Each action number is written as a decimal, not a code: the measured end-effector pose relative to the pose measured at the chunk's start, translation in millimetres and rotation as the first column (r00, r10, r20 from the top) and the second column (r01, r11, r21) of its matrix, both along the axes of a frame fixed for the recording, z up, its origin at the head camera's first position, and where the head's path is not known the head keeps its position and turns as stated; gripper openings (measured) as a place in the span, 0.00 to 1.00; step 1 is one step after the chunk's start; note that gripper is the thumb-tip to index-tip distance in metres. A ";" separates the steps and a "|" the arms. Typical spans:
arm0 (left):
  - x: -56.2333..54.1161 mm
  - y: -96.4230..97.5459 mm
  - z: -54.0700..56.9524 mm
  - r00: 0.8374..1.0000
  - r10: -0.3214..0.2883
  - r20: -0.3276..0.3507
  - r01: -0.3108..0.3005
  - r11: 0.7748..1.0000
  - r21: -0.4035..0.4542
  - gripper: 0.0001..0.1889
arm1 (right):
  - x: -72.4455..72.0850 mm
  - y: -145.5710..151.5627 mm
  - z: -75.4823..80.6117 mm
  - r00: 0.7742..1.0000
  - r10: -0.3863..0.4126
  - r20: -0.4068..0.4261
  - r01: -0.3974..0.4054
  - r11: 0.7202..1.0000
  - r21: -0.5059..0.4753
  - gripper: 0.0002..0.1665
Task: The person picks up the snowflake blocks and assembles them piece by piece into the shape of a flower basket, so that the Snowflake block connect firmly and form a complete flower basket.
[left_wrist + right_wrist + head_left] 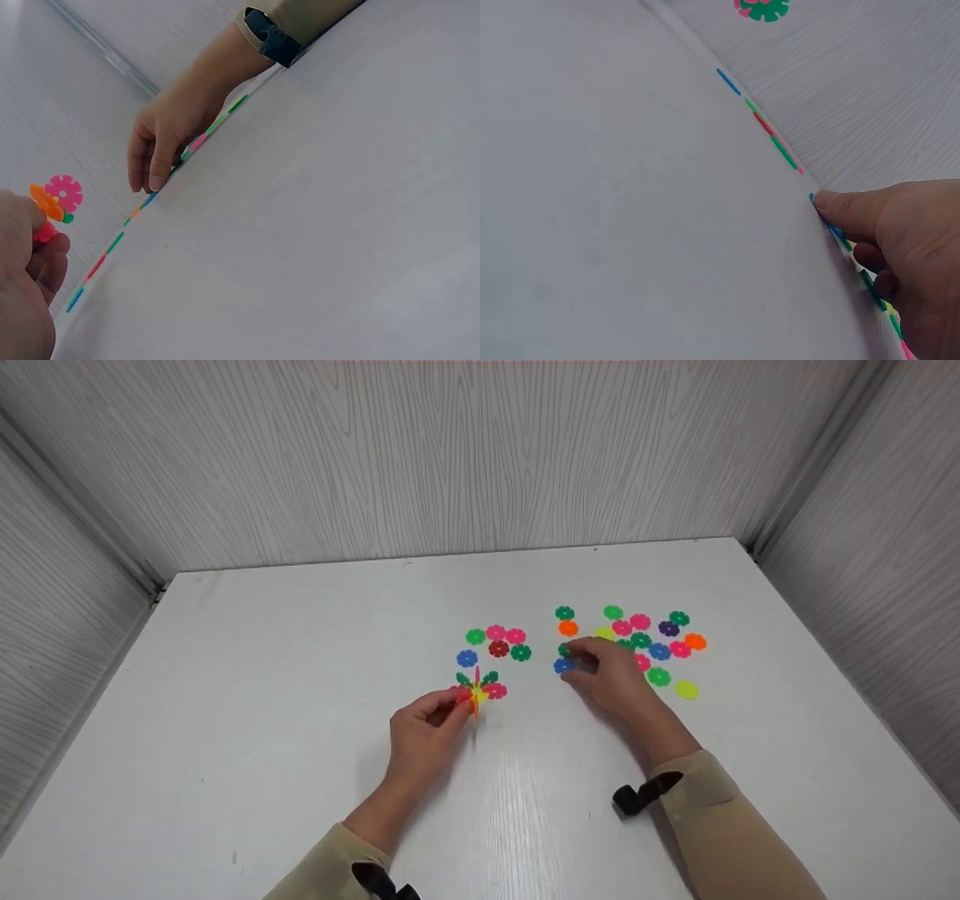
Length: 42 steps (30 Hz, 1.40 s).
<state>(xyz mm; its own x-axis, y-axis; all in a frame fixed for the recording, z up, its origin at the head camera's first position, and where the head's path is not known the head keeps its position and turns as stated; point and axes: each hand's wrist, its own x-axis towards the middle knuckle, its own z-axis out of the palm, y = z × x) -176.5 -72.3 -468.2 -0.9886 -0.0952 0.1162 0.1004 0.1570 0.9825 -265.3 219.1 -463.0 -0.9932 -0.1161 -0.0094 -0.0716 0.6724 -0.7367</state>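
Nearest: two tan sleeves [739, 825] with black clips [637, 797] at the cuffs, forearms over the white table [300, 682]. Left hand [424, 735] has thumb and fingers clamped on a flower-like cluster [493, 691] of slotted discs, pink, green, yellow and orange; left wrist view shows it held up off the tabletop. Right hand [615, 679] is further right and a bit further out, down at the table, thumb and index tips apart: thumb touching a blue disc [561, 666], index at a dark green disc [563, 649] just behind it. Lone yellow disc [687, 690] at the near right edge of the right-hand spread [660, 651], which mixes pink, green, blue, orange and purple, partly hidden by the hand. Just beyond the cluster, a small group [499, 648] of six: blue nearest, then dark red, dark green, two pinks, green. Between group and spread, an orange disc [568, 627], with another dark green disc [565, 613] right behind it. Grey wood-grain panel [450, 457] at the back.
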 end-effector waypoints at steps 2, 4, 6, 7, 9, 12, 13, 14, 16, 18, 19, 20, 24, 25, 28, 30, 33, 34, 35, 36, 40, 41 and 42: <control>0.0 0.4 0.3 1.000 0.002 0.007 -0.002 1.000 -0.003 0.11 | 0.1 0.2 -0.4 1.000 0.012 -0.004 -0.012 1.000 0.000 0.29; 0.3 0.5 0.2 1.000 0.002 0.010 -0.002 1.000 -0.003 0.11 | 0.6 0.1 -0.8 1.000 0.027 0.001 -0.027 1.000 -0.001 0.28; 0.9 0.3 0.2 1.000 0.001 0.004 -0.001 1.000 -0.010 0.12 | 1.4 -0.4 -0.8 0.999 0.037 0.012 -0.037 0.999 -0.006 0.29; 0.9 0.2 -0.1 1.000 0.000 -0.002 0.000 1.000 -0.015 0.12 | 1.8 -0.9 -0.6 0.999 0.043 0.017 -0.043 0.999 -0.010 0.29; 1.1 -0.1 -0.7 1.000 -0.005 -0.014 0.005 1.000 -0.015 0.12 | 2.7 -1.6 0.2 0.998 0.052 0.022 -0.052 0.999 -0.018 0.29; 1.3 -0.2 -2.3 1.000 -0.009 -0.020 0.008 1.000 -0.018 0.12 | 3.8 -2.0 1.1 0.998 0.067 0.018 -0.066 0.998 -0.019 0.29; 1.3 -0.2 -2.8 1.000 -0.009 -0.018 0.009 1.000 -0.014 0.11 | 4.2 -2.0 1.2 0.997 0.072 0.015 -0.072 0.997 -0.017 0.28; 1.3 -0.1 -3.3 1.000 -0.009 -0.015 0.009 1.000 -0.010 0.11 | 4.6 -2.1 1.2 0.997 0.079 0.012 -0.079 0.997 -0.015 0.26; 1.3 0.3 -3.7 1.000 -0.005 -0.011 0.005 1.000 -0.007 0.11 | 5.2 -2.5 1.3 0.995 0.097 0.003 -0.097 0.995 -0.009 0.22; 1.2 0.7 -3.5 1.000 -0.002 -0.009 0.002 1.000 -0.004 0.11 | 5.9 -3.4 1.5 0.993 0.115 -0.016 -0.115 0.993 -0.003 0.17; 1.0 0.8 -3.3 1.000 -0.002 -0.010 0.002 1.000 -0.004 0.11 | 6.6 -4.4 2.0 0.992 0.120 -0.025 -0.120 0.993 -0.006 0.14; 0.9 1.0 -2.8 1.000 -0.002 -0.011 0.002 1.000 -0.006 0.11 | 7.5 -5.5 3.0 0.990 0.134 -0.034 -0.135 0.991 -0.017 0.11; 0.9 0.7 -2.2 1.000 0.005 -0.007 -0.005 1.000 -0.020 0.11 | 14.7 -16.1 8.9 0.982 0.187 -0.001 -0.186 0.979 -0.081 0.09; 1.2 0.5 -2.0 1.000 0.010 -0.007 -0.011 1.000 -0.022 0.11 | 17.3 -20.6 11.0 0.977 0.210 0.019 -0.207 0.972 -0.109 0.10; 2.1 -0.7 -2.2 0.999 0.039 -0.012 -0.039 0.999 -0.033 0.10 | 25.0 -35.9 15.6 0.955 0.292 0.059 -0.279 0.946 -0.165 0.12; 2.6 -1.3 -1.7 0.998 0.054 -0.023 -0.055 0.998 -0.036 0.11 | 29.5 -46.0 17.0 0.938 0.342 0.048 -0.326 0.923 -0.203 0.12; 2.2 -1.7 -1.1 0.997 0.062 -0.037 -0.064 0.997 -0.045 0.11 | 35.1 -58.5 17.3 0.923 0.385 -0.007 -0.375 0.896 -0.239 0.10; 1.9 -1.7 -1.0 0.997 0.061 -0.041 -0.063 0.997 -0.047 0.11 | 36.8 -61.8 17.0 0.921 0.389 -0.026 -0.383 0.890 -0.248 0.10; 1.9 -1.6 -0.5 0.997 0.059 -0.047 -0.062 0.997 -0.048 0.11 | 38.0 -64.6 16.6 0.920 0.389 -0.039 -0.385 0.887 -0.255 0.09; 1.8 -1.5 -0.2 0.997 0.056 -0.053 -0.059 0.997 -0.050 0.11 | 39.3 -67.2 16.6 0.921 0.385 -0.052 -0.385 0.886 -0.260 0.09; 1.4 -0.9 0.8 0.996 0.031 -0.080 -0.036 0.997 -0.063 0.11 | 43.6 -73.8 17.0 0.935 0.342 -0.091 -0.354 0.897 -0.265 0.10; 1.5 -0.8 1.2 0.996 0.022 -0.090 -0.028 0.997 -0.067 0.11 | 44.1 -74.8 17.2 0.938 0.330 -0.106 -0.347 0.899 -0.266 0.10; 1.4 -0.7 1.4 0.995 0.013 -0.098 -0.020 0.997 -0.070 0.11 | 44.6 -75.5 17.2 0.939 0.319 -0.128 -0.342 0.902 -0.263 0.10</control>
<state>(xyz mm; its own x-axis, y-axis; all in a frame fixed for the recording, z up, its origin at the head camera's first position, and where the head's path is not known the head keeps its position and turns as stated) -175.0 -73.0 -466.8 -0.9707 -0.0992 0.2189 0.1920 0.2280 0.9546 -220.7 143.6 -445.8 -0.8932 -0.4245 0.1482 -0.3205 0.3700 -0.8720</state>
